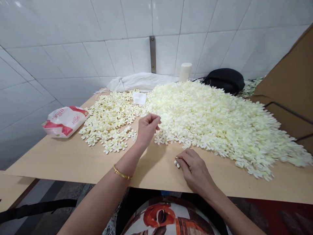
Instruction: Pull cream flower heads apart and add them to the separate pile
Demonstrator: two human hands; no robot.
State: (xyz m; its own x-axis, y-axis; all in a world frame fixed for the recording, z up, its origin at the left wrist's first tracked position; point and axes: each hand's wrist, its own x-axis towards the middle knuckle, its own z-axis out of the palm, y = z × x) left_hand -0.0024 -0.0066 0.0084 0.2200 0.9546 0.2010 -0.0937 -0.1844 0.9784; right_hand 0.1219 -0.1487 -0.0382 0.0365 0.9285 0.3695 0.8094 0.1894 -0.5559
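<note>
A big heap of cream artificial flowers (215,117) covers the right half of a tan table (73,160). A thinner, flatter spread of the same flowers (110,120) lies to its left. My left hand (146,129) hovers raised between the two piles, fingers curled in a pinch; what it holds is too small to make out. My right hand (193,169) rests on the table near the front edge, fingertips pinching a small white flower (176,163). A gold bangle (121,173) circles my left wrist.
A red and white plastic packet (64,121) lies at the table's left. At the back stand a white cylinder (185,71), a white cloth bag (139,81) and a black case (226,80). Brown cardboard (290,85) leans at the right. White tiled walls enclose the corner.
</note>
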